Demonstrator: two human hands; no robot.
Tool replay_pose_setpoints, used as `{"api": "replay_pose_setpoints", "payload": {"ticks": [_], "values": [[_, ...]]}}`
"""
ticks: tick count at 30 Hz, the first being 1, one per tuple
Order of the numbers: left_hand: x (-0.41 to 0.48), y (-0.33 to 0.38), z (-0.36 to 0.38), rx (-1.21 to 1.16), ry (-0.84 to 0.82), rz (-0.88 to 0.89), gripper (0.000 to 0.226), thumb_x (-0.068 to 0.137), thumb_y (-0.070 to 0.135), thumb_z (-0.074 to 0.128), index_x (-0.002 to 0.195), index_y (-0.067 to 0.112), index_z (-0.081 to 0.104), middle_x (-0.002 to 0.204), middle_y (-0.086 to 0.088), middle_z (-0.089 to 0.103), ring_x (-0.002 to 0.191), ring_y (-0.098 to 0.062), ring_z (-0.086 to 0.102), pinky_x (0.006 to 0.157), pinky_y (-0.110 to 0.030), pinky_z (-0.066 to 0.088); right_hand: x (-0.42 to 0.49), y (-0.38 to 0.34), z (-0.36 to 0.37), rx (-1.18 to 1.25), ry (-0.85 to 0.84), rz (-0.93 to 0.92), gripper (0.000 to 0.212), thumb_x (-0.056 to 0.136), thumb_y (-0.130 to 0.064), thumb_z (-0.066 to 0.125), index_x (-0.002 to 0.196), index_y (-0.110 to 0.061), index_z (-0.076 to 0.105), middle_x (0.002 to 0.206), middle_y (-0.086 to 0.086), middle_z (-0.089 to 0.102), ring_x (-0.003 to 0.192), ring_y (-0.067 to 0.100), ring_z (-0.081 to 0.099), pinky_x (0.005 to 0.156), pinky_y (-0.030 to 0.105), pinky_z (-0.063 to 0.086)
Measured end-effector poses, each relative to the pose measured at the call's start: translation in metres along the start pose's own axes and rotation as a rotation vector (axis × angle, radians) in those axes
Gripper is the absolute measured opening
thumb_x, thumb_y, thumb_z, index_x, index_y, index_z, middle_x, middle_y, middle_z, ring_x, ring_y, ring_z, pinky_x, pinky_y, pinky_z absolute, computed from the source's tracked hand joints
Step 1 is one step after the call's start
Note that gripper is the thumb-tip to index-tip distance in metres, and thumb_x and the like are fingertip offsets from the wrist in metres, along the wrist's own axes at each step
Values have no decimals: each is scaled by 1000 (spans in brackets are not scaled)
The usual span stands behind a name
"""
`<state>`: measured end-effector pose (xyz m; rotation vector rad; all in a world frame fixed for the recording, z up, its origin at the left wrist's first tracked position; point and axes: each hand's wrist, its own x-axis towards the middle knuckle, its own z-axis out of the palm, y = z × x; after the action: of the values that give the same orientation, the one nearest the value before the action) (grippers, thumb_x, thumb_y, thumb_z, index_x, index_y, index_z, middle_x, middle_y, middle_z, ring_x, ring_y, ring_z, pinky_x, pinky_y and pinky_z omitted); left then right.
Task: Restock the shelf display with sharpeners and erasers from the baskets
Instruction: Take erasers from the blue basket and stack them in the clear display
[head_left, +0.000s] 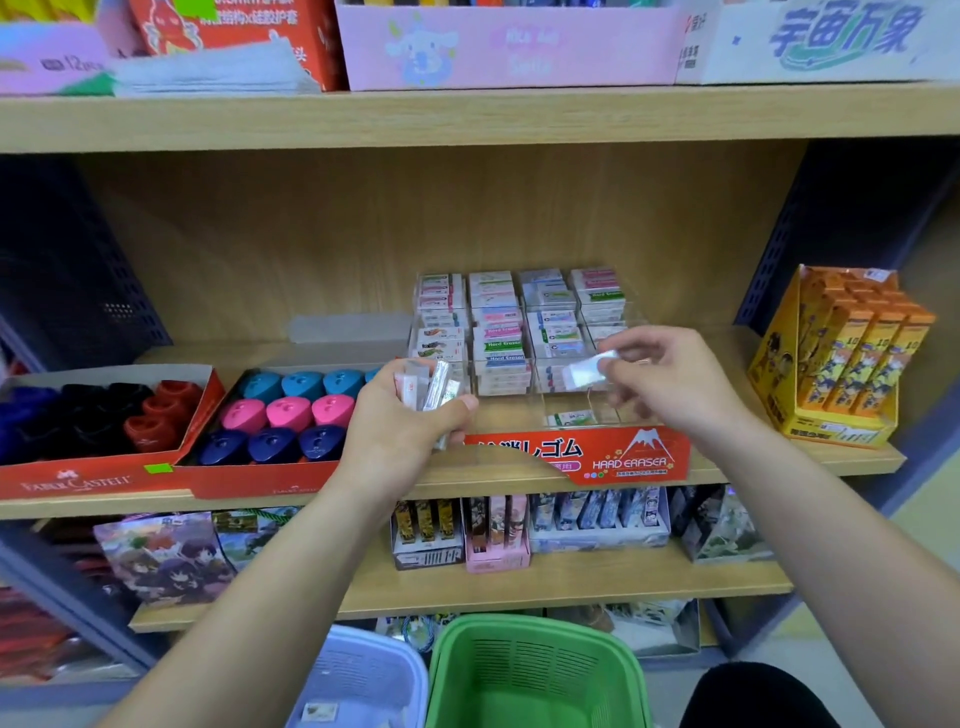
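Note:
My left hand (402, 423) grips a bundle of several wrapped erasers (428, 387) in front of the clear eraser display (519, 332) on the middle shelf. My right hand (670, 379) pinches a single wrapped eraser (589, 370) above the display's front right compartments. One eraser (570, 417) lies in a front compartment. The display's rear rows are stacked with erasers. Left of it stand two red trays of sharpeners: blue, pink and navy ones (283, 415), and black and red ones (130, 415).
A green basket (535, 670) and a pale blue basket (358, 675) sit low in front of me. An orange carton of boxes (852, 358) stands at the shelf's right end. Card packs (519, 525) fill the shelf below, boxes the one above.

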<state>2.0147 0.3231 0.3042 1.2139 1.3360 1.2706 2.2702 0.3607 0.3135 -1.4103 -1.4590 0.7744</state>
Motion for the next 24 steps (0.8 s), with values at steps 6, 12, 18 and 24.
{"api": "replay_pose_setpoints", "payload": {"ticks": [6,12,18,24], "values": [[4,-2,2,-16,-24,25,38,85,6,80,114,17,59,87,-11,76,77,-25,70,86,-53,59,22,13,11,-424,-98,-118,11,84,-20,80,87,-24,71,84,-7,72,66,-3,64,62,18,51],[8,-8,2,-19,-53,40,39,86,7,79,117,16,58,88,-18,72,73,-24,68,89,-48,59,35,27,22,-543,-136,-164,15,84,-29,79,90,-30,65,83,-12,68,80,5,67,67,28,51],[10,-8,2,-27,-60,41,37,87,4,77,118,12,58,87,-25,70,67,-23,64,71,-35,60,35,32,24,-659,-50,-322,5,89,-28,75,87,-30,71,86,-14,72,73,-1,62,85,36,55],[9,-8,3,-32,-50,29,38,85,7,79,117,14,60,95,-17,75,73,-26,72,68,-29,61,27,31,21,-621,73,-317,5,90,-25,73,92,-29,72,89,-16,69,85,3,64,77,32,54]]}}
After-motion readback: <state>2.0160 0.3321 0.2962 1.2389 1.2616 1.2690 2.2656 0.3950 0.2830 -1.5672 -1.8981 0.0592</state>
